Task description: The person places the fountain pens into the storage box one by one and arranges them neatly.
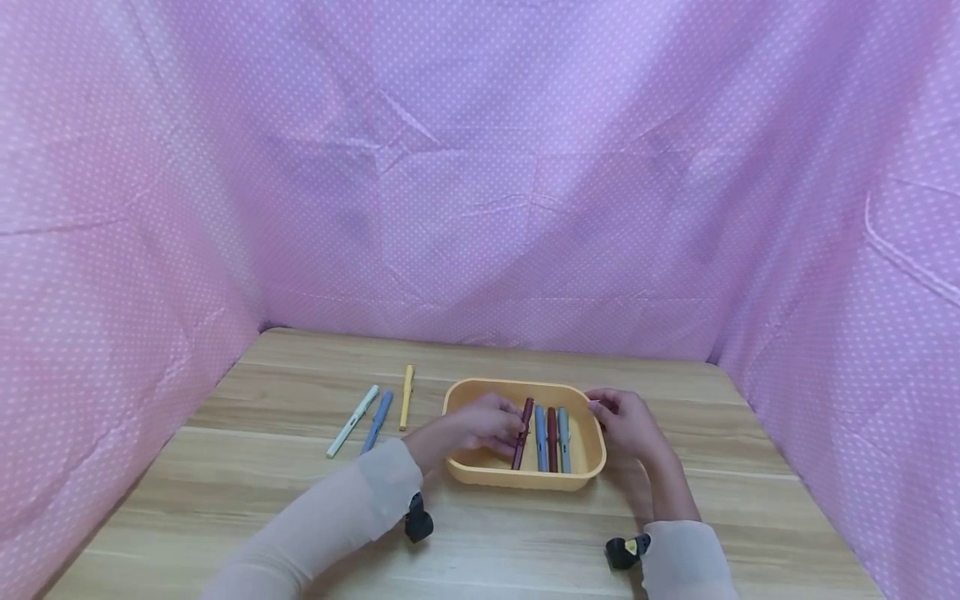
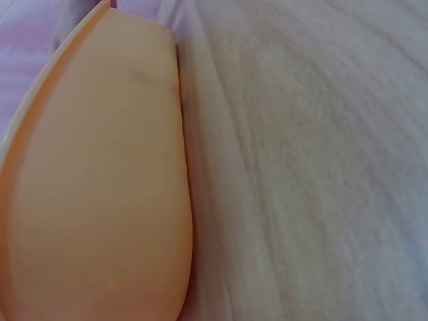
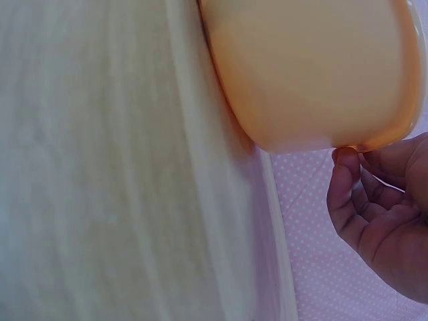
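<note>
In the head view a yellow-orange tray [image 1: 517, 479] stands on the table. My left hand [image 1: 487, 421] reaches in over its left side and holds a dark red pen [image 1: 522, 433], slightly tilted, between thumb and fingers. Right of that pen, a blue pen [image 1: 542, 437], a second dark red pen [image 1: 552, 439] and a grey-blue pen [image 1: 564, 439] lie side by side in the tray. At the tray's right end my right hand [image 1: 630, 423] pinches the rim; the right wrist view shows its fingertips at the tray wall [image 3: 321, 80]. The left wrist view shows only the tray's outside wall [image 2: 100, 174], not the fingers.
Left of the tray, a mint green pen [image 1: 352, 421], another blue pen [image 1: 377, 421] and a yellow pen [image 1: 407, 397] lie apart on the wooden table [image 1: 510, 542]. Pink dotted cloth [image 1: 480, 208] hangs behind the table and along both sides.
</note>
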A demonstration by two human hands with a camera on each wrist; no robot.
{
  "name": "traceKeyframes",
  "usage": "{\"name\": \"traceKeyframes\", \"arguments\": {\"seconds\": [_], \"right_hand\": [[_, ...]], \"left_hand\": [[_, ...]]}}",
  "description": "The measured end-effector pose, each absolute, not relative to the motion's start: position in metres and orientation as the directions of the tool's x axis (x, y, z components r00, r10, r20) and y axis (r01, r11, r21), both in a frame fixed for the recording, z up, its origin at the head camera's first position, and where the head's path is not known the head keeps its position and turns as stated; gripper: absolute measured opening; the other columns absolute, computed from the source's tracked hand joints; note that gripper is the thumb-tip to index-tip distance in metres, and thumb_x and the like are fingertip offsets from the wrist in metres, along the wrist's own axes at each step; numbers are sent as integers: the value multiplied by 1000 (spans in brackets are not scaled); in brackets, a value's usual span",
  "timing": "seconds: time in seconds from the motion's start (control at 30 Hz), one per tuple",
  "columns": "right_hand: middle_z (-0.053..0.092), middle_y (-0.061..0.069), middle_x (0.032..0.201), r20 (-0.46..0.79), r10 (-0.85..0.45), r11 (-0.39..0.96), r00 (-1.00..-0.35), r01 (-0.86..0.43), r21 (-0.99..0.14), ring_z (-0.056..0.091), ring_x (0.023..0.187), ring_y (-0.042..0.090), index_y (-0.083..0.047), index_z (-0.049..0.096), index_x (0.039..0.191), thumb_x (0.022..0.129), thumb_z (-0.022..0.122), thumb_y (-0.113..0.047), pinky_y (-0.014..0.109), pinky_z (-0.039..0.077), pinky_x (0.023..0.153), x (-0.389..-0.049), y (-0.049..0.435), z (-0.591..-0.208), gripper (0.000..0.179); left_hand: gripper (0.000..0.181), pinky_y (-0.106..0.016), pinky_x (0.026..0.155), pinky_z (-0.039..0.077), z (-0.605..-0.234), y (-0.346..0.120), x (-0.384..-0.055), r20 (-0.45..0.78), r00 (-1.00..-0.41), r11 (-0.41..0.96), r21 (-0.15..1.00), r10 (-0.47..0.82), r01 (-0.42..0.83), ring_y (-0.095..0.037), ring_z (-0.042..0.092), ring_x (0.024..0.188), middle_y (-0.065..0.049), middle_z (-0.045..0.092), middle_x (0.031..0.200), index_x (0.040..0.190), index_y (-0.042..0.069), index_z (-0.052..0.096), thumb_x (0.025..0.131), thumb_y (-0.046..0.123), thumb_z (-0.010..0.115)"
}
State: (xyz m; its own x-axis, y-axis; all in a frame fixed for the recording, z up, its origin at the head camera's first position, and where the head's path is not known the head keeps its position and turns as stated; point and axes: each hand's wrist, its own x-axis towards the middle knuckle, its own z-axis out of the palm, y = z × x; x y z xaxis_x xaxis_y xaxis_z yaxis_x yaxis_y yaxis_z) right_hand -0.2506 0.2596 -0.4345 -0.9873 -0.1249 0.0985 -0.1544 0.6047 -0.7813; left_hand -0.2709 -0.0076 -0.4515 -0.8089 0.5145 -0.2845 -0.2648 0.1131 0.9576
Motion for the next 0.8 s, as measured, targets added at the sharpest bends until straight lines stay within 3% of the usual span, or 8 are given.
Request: {"name": "traceKeyframes", "arguments": {"seconds": [0.33,0.8], "right_hand": [[72,18,104,113,-129,609,-985,-168,-775,68,92,24,9,65,125,104,55,-4,25,59,73,-251,259,-433,26],[73,16,104,108,-115,614,-987,-156,-774,66,91,21,7,67,123,104,56,-5,23,58,73,-254,257,-432,25]], "left_hand": [[18,-45,76,66,-452,1,-272,-351,-810,115,934,469,-338,-30,71,79,-24,69,96,110,-15,61,94,-9,58],[4,-30,58,64,-446,14,-267,-379,-858,212,923,346,-322,-21,61,64,-16,65,84,91,-8,64,90,-11,63]]}}
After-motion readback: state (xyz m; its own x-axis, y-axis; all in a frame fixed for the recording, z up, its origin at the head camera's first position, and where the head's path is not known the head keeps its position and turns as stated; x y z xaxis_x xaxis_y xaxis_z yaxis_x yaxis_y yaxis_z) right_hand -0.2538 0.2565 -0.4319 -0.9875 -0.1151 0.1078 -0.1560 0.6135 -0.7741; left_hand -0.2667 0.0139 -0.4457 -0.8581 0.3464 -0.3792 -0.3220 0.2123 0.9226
